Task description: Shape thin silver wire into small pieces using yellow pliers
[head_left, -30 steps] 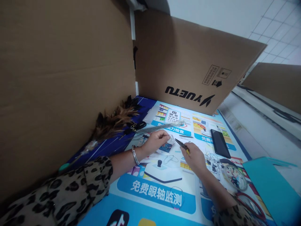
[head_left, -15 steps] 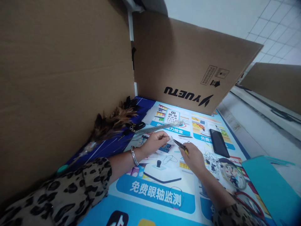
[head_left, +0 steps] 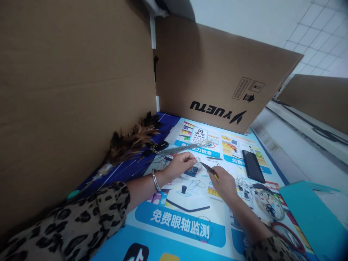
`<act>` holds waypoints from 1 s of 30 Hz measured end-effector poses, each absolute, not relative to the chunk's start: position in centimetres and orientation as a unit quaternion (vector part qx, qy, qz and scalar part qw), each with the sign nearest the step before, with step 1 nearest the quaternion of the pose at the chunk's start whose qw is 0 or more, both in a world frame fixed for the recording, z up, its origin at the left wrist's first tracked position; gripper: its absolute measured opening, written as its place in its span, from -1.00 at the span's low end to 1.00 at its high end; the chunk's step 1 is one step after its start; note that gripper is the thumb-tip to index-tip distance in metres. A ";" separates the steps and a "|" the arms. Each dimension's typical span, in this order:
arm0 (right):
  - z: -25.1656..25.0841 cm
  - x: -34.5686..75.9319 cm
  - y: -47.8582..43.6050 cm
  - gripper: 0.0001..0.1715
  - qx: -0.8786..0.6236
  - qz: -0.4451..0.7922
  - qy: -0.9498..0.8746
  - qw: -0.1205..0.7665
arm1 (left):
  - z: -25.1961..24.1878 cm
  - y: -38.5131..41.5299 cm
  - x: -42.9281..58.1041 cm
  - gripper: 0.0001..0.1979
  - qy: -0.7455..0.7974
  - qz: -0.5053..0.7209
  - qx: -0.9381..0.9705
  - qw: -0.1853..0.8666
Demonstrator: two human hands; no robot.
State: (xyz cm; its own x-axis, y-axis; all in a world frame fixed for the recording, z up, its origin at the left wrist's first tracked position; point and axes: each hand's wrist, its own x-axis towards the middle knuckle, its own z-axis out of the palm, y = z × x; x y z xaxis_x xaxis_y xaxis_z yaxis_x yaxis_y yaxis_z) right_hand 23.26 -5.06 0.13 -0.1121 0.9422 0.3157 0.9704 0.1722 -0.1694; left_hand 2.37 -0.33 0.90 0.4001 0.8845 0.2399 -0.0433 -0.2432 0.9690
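Note:
My left hand (head_left: 181, 165), with a silver bangle at the wrist, pinches a small piece of thin wire (head_left: 199, 162) between thumb and fingertips. My right hand (head_left: 223, 182) is wrapped round pliers (head_left: 209, 169) with dark jaws and a yellow part on the handle. The jaw tips point left and are at the wire, close to my left fingertips; whether they grip it is too small to tell. Behind my hands lies a bundle of long thin wires (head_left: 185, 146). A bent wire loop (head_left: 197, 185) rests on the printed sheet just in front.
A black phone (head_left: 253, 166) lies at the right, near wire pieces (head_left: 243, 186), a clear round coil (head_left: 269, 204) and a red ring (head_left: 288, 236). Brown feathers (head_left: 133, 136) and a black key fob (head_left: 161, 145) are at the left. Cardboard panels (head_left: 217, 72) stand behind and left.
Both hands stay in almost the same place, with the wire between my left fingers and the plier tips shifted very slightly. The camera view has moved a little.

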 end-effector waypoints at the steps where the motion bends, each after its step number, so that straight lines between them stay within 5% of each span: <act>1: 0.1 23.3 -5.0 -0.73 -0.642 -0.034 -0.744 0.179 | 0.9 -0.4 2.4 -0.81 0.328 0.445 0.653 0.518; 30: 0.8 23.5 -4.8 -0.67 -0.604 0.017 -0.781 0.160 | 1.6 -0.8 2.4 -0.83 0.362 0.463 0.709 0.389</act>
State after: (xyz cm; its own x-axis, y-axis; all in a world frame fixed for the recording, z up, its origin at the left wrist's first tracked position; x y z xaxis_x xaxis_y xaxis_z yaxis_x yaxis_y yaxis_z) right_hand 23.53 -4.78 0.83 -0.2189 0.9485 0.2291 0.9377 0.2694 -0.2192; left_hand 2.36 -0.81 1.61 0.3086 0.8736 0.3762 0.1528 -0.4359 0.8869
